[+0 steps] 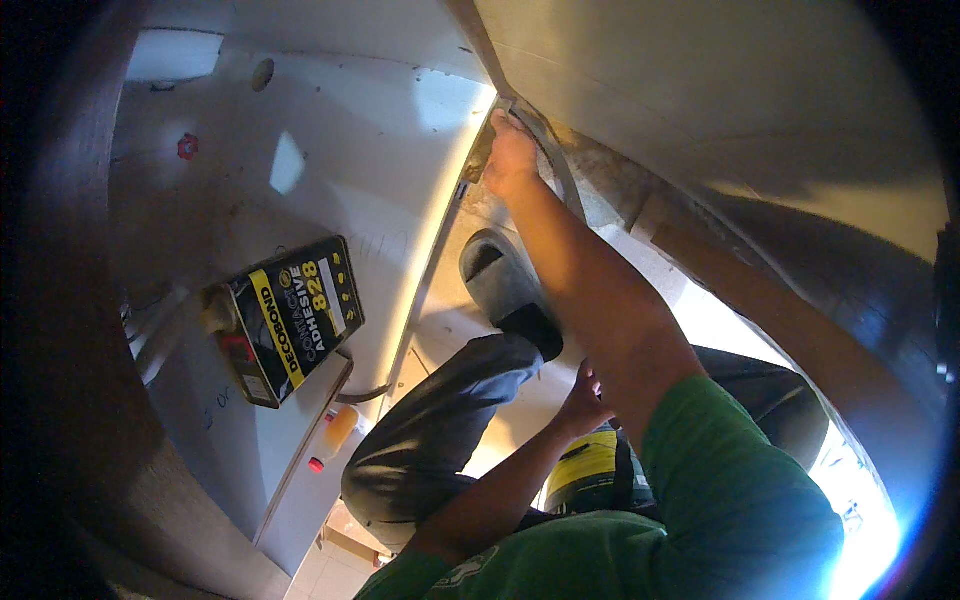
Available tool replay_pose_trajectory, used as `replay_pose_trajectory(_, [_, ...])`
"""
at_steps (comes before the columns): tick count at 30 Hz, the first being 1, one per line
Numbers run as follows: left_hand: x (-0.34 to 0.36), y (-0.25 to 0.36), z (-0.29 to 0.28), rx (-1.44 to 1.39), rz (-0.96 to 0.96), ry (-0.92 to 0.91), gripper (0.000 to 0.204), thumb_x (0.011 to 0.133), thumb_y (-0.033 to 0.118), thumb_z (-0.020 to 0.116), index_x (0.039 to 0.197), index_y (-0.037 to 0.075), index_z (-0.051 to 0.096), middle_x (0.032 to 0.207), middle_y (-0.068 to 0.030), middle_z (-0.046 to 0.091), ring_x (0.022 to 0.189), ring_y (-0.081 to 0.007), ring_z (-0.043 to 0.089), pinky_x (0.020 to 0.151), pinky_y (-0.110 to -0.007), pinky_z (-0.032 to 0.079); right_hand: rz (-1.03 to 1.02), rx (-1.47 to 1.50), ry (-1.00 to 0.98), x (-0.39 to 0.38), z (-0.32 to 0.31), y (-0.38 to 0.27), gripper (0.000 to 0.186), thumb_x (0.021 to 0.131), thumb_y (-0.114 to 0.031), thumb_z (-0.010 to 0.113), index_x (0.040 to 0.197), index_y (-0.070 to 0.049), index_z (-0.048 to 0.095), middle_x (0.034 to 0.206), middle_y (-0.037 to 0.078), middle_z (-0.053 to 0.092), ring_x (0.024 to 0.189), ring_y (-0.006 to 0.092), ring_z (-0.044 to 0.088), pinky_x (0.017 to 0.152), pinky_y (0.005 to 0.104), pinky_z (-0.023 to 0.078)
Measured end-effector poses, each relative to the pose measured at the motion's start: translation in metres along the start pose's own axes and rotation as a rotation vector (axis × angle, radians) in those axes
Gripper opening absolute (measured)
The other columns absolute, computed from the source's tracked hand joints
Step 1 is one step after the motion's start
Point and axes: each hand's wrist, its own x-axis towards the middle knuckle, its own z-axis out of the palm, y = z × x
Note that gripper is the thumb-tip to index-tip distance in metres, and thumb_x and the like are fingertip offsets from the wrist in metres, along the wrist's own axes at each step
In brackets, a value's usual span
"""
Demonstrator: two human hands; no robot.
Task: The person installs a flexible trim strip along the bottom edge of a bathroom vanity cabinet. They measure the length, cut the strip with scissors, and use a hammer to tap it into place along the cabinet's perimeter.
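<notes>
My right hand (511,157) reaches far forward to the corner where the white board (385,190) meets a pale upright panel (720,90). Its fingers are closed at the board's end, beside a narrow grey curved strip (566,172); what they grip is too small to make out. Close to my body, my left hand (583,404) has its fingers curled, partly hidden by my right forearm. Just below it, between my legs, stands a yellow and black tin (590,468). I cannot see what the left hand holds, if anything.
On the board lies a black and yellow rectangular adhesive tin (300,320). A small bottle with a red cap (335,438) lies near the board's lower edge. A red knob-like piece (188,146) is farther left. My sandalled foot (510,290) rests on the floor alongside the board.
</notes>
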Motion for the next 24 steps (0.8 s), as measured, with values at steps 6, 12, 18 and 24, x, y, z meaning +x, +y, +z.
replay_pose_trajectory(6, [0.005, -0.002, 0.000, 0.502, 0.290, 0.100, 0.100, 0.074, 0.036, 0.086, 0.152, 0.010, 0.029, 0.154, -0.0182, 0.027, 0.146, -0.0355, 0.024, 0.118, -0.045, 0.029, 0.001, 0.149, 0.189, -0.014, 0.018, -0.008, 0.044, 0.103, -0.041, 0.048, 0.137, -0.012, 0.050, 0.143, 0.011, 0.051, 0.131, 0.0307, 0.047, 0.104, 0.0562, 0.038])
replay_pose_trajectory(12, [-0.003, 0.015, 0.000, 0.064, 0.084, 0.089, 0.094, 0.077, 0.034, 0.083, 0.151, 0.010, 0.031, 0.156, -0.0153, 0.021, 0.144, -0.0352, 0.027, 0.117, -0.044, 0.032, -0.039, 0.139, 0.327, -0.022, 0.032, -0.018, 0.037, 0.105, -0.037, 0.047, 0.118, -0.006, 0.060, 0.118, 0.012, 0.063, 0.107, 0.0269, 0.057, 0.095, 0.0410, 0.043])
replay_pose_trajectory(18, [-0.006, 0.019, -0.001, -0.046, -0.033, 0.036, 0.093, 0.072, 0.027, 0.084, 0.150, 0.012, 0.036, 0.156, -0.0127, 0.016, 0.144, -0.0338, 0.029, 0.113, -0.046, 0.039, -0.039, 0.108, 0.345, -0.007, 0.033, -0.013, 0.038, 0.103, -0.040, 0.049, 0.118, -0.006, 0.059, 0.126, 0.012, 0.059, 0.111, 0.0292, 0.054, 0.097, 0.0476, 0.041])
replay_pose_trajectory(24, [0.002, -0.028, -0.001, 0.172, 0.079, 0.015, 0.088, 0.071, 0.026, 0.084, 0.148, 0.015, 0.043, 0.158, -0.0146, 0.014, 0.147, -0.0360, 0.022, 0.116, -0.048, 0.035, -0.125, 0.056, 0.389, 0.001, 0.037, -0.009, 0.034, 0.104, -0.035, 0.049, 0.110, -0.003, 0.060, 0.113, 0.013, 0.064, 0.102, 0.0279, 0.058, 0.092, 0.0413, 0.044])
